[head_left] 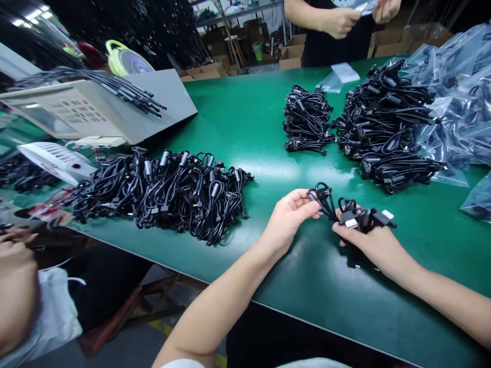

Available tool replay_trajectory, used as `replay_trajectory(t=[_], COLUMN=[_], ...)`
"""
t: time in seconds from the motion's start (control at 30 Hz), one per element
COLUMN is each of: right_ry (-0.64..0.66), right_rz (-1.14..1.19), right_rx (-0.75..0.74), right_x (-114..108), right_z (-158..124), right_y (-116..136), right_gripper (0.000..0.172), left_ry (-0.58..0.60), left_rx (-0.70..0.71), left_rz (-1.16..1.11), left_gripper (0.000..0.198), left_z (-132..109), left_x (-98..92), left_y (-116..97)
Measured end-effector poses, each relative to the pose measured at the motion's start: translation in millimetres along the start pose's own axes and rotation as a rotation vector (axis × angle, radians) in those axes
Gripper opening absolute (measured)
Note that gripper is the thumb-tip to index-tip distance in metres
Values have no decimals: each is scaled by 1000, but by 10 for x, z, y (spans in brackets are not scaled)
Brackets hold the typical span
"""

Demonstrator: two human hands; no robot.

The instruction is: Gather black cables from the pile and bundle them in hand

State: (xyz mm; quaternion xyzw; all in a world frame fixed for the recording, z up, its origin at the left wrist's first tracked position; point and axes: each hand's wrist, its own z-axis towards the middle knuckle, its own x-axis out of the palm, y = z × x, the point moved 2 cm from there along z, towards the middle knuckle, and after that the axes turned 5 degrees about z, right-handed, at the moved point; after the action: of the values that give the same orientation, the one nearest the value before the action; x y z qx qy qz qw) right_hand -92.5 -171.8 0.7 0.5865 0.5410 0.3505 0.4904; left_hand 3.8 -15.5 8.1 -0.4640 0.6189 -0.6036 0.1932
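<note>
My right hand (364, 240) is wrapped round a bunch of black cables (368, 220), whose plugs stick out past the thumb. With thumb and fingers my left hand (293, 212) pinches the looped end of a black cable (325, 198), just left of that bunch. Both hands are above the green tabletop (245, 128). To the left of my left hand lies a wide heap of coiled black cables (184, 189). Beyond my hands sit a smaller stack of cables (307, 117) and a larger pile of cables (387, 122).
Clear plastic bags (456, 112) cover the right side. A grey instrument (99, 107) with cables on top stands at the left, near a white fan-like object (57, 161). Across the table a person's hands (341, 21) hold a bag; another person's hand (17, 281) shows at left.
</note>
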Motion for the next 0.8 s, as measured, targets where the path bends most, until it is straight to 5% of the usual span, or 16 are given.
replay_trajectory(t=[0.13,0.43,0.67,0.8], right_ry=[122,180,228,89], right_rz=[367,191,412,568], right_rx=[142,31,106,152], right_x=[20,39,94,37], right_z=[41,-44,-27,50], right_y=[-17,-51,-33,76], right_gripper=[36,24,27,30], left_ry=[80,164,275,130], left_rx=[-8,9,-87,-8], left_rz=[-13,34,84,202], left_gripper=[32,30,32,44], left_z=[-20,-52,-54,-77], left_x=[6,58,49,37], left_y=[4,18,53,58])
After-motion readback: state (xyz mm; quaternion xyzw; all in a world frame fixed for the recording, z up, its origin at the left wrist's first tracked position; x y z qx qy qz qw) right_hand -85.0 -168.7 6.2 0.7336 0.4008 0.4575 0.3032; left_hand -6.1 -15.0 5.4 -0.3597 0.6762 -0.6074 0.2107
